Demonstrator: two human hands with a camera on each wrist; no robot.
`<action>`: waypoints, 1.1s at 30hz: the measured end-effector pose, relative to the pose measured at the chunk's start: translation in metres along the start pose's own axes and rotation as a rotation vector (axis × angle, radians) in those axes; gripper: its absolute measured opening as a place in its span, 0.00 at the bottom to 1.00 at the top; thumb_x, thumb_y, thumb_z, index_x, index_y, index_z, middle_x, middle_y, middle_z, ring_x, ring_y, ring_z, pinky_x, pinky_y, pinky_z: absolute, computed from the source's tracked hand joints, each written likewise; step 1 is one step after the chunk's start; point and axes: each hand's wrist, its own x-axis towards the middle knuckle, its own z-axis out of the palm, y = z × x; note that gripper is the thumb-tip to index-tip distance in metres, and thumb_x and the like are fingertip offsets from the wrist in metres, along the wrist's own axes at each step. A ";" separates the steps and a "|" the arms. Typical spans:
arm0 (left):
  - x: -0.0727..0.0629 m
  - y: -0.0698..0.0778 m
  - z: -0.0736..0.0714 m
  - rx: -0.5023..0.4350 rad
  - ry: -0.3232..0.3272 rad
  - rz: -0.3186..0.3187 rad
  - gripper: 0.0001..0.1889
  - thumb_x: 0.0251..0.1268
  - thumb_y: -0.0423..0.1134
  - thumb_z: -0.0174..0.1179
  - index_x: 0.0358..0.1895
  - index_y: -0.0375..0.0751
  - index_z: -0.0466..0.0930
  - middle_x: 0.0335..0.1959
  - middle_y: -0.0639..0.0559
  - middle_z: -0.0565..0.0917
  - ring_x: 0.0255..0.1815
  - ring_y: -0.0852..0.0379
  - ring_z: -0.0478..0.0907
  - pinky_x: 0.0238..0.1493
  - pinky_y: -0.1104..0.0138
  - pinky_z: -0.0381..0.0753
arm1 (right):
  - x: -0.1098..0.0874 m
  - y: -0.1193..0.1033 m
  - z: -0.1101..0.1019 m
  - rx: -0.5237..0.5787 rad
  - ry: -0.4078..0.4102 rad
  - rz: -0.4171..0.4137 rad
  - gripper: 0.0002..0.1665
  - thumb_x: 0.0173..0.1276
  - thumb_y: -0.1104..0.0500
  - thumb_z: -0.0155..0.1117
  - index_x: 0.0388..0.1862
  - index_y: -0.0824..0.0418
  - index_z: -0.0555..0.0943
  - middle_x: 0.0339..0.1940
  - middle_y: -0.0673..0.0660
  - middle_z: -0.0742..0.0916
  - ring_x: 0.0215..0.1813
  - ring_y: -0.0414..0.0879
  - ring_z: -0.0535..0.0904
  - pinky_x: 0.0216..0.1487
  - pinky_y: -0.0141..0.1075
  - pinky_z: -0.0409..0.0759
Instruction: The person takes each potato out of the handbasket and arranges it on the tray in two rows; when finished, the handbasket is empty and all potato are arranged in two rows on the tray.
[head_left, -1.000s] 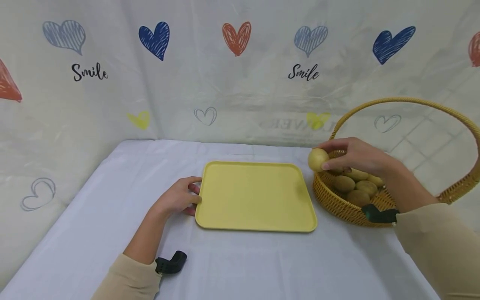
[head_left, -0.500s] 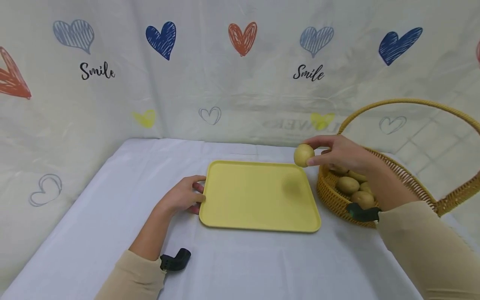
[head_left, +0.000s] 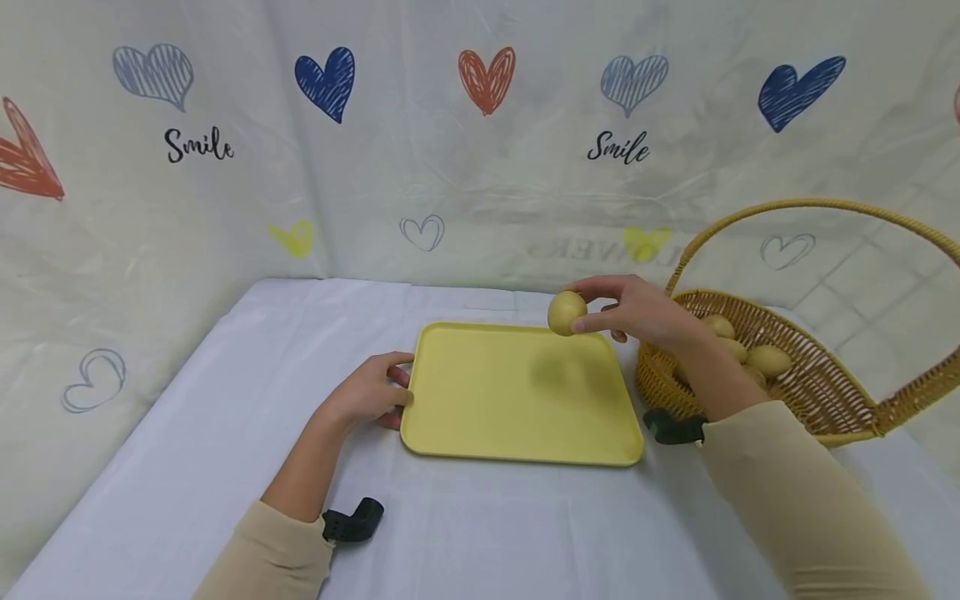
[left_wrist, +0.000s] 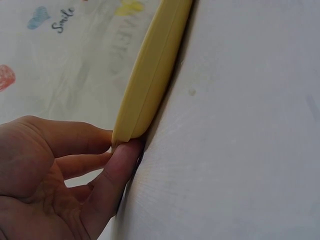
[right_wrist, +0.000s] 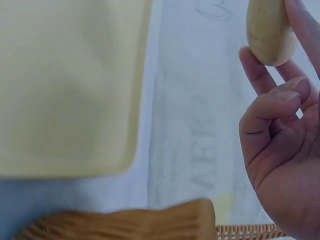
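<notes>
My right hand [head_left: 630,308] pinches a smooth yellow-tan potato [head_left: 566,313] between thumb and fingertips, above the far right part of a yellow tray [head_left: 480,400]. In the right wrist view the potato [right_wrist: 270,30] looks oblong with small specks, and the two other fingers are folded in beneath. At the tray's left edge, my left hand [head_left: 363,392] rests with fairly straight fingers. Close up in the left wrist view, its thumb and index fingertips touch the edge of the tray [left_wrist: 155,75] near the tabletop.
A wicker basket [head_left: 832,400] with a tall hoop handle stands on the right, holding several potatoes [head_left: 768,361]. The right forearm crosses in front of it. A white cloth [head_left: 480,533] covers the table, and a curtain with printed hearts [head_left: 486,79] hangs behind.
My right hand has carried the potato leftward from the basket to above the tray. The left hand stays at the tray's edge. The view has shifted slightly.
</notes>
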 end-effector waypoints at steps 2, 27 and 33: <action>0.000 0.001 0.000 -0.004 0.001 -0.003 0.36 0.65 0.25 0.58 0.78 0.40 0.64 0.53 0.40 0.73 0.37 0.51 0.81 0.31 0.62 0.89 | 0.004 -0.002 0.004 -0.011 0.003 0.002 0.38 0.66 0.49 0.76 0.73 0.52 0.75 0.63 0.57 0.81 0.27 0.44 0.70 0.27 0.36 0.74; -0.002 0.002 -0.001 -0.021 0.001 0.000 0.36 0.65 0.25 0.59 0.78 0.40 0.64 0.53 0.40 0.73 0.38 0.51 0.81 0.31 0.62 0.89 | 0.062 -0.003 0.071 0.107 -0.002 -0.047 0.30 0.63 0.52 0.79 0.64 0.51 0.82 0.56 0.57 0.84 0.28 0.44 0.69 0.26 0.38 0.70; -0.003 0.001 -0.002 -0.016 0.005 0.001 0.36 0.65 0.25 0.59 0.78 0.40 0.65 0.53 0.40 0.74 0.36 0.51 0.81 0.30 0.62 0.89 | 0.071 -0.003 0.085 0.101 0.010 -0.051 0.28 0.61 0.51 0.80 0.61 0.47 0.84 0.54 0.56 0.85 0.25 0.44 0.67 0.24 0.33 0.68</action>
